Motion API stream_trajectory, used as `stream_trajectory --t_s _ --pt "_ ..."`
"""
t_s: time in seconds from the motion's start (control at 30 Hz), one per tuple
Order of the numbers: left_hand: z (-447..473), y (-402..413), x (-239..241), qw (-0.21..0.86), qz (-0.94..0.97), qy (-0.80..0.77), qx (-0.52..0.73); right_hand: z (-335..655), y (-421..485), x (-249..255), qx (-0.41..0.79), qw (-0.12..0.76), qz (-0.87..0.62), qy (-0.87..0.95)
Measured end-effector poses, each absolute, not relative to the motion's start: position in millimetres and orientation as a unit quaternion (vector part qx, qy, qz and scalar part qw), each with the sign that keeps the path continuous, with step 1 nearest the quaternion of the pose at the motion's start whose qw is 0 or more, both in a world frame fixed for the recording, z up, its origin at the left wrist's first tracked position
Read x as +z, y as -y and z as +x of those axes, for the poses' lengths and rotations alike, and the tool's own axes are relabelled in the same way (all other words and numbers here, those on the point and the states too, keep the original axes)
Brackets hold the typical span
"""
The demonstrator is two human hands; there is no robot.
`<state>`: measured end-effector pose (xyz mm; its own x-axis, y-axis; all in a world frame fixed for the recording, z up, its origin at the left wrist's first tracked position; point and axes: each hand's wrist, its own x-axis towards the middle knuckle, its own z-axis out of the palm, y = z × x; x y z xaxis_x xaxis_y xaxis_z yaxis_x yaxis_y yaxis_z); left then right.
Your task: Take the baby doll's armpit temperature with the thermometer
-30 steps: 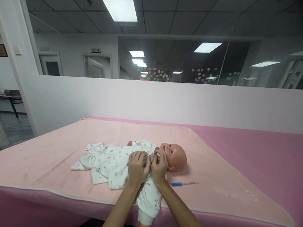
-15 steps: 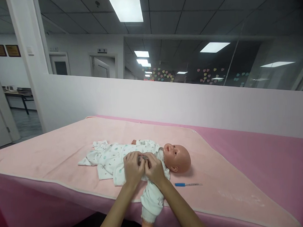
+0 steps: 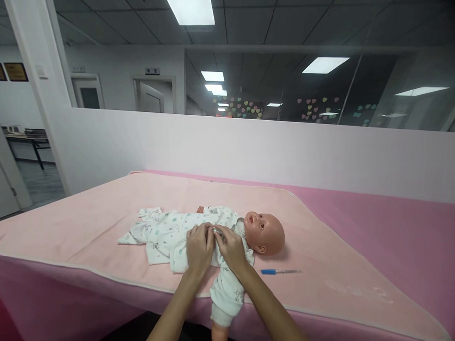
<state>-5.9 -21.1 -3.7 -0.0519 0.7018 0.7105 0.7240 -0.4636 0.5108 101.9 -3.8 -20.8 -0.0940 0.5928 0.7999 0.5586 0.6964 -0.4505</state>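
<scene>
Where a low white partition wall [image 3: 250,146] runs across the room, a wide table [image 3: 397,231] covered in deep pink cloth stands in front of it and fills the lower half of the view. Over the left and middle of the table lies a paler, peach-pink blanket [image 3: 99,220], its near edge following the table's near edge.

On the blanket, near that edge, a baby doll [image 3: 266,234] lies on its back, bald head to the right, face up, feet to the left. The doll wears a white printed garment [image 3: 161,235] with small coloured marks, loose and rumpled around the legs. One sleeve [image 3: 226,295] of the garment, with the doll's arm inside, hangs over the near edge of the table between the person's forearms.

Both bare arms reach in from the bottom of the view and meet on the doll's chest, just left of its chin. The left hand [image 3: 199,248] rests knuckles up on the garment's front, fingers curled onto the fabric. The right hand [image 3: 230,247] touches it, fingertips bunched against the left hand's, the two pinching the same fold of cloth. The doll lies directly under both hands, its head just beyond the right one.

A slim stick [image 3: 279,272] with a blue end lies on the blanket just right of the right wrist, near the doll's head, apart from both.
</scene>
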Motion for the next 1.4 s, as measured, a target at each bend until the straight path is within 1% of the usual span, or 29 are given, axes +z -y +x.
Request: stream_trajectory --t_s 0.37,0.7,0.8,0.9,1.0,1.1,1.2,1.4 --pt "-6.2 22.0 -1.5 0.005 -0.685 0.515 -0.515 102.3 2.8 -23.6 0.001 0.543 -0.406 0.735" --pt "-4.2 26.1 -0.4 0.000 -0.694 0.507 -0.511 101.4 5.3 -20.1 -0.006 0.558 -0.410 0.722" --pt "-5.9 24.3 -1.8 0.002 -0.678 0.510 -0.529 101.1 6.2 -19.3 -0.002 0.551 -0.423 0.720" --pt "-14.0 21.0 -4.8 0.000 -0.624 0.537 -0.568 101.4 6.3 -19.4 -0.009 0.547 -0.432 0.717" --pt "-26.2 20.3 -7.4 -0.028 -0.586 0.557 -0.588 101.8 6.0 -20.2 -0.020 0.547 -0.433 0.717" --pt "-36.0 24.1 -8.4 -0.049 -0.621 0.551 -0.556 102.0 5.8 -21.0 -0.021 0.546 -0.434 0.717" --pt "-40.5 28.8 -8.8 -0.045 -0.647 0.550 -0.526 102.1 5.4 -21.4 -0.022 0.546 -0.433 0.716" --pt "-40.3 31.5 -11.6 -0.001 -0.625 0.585 -0.517 102.6 5.5 -20.9 -0.027 0.547 -0.429 0.719"
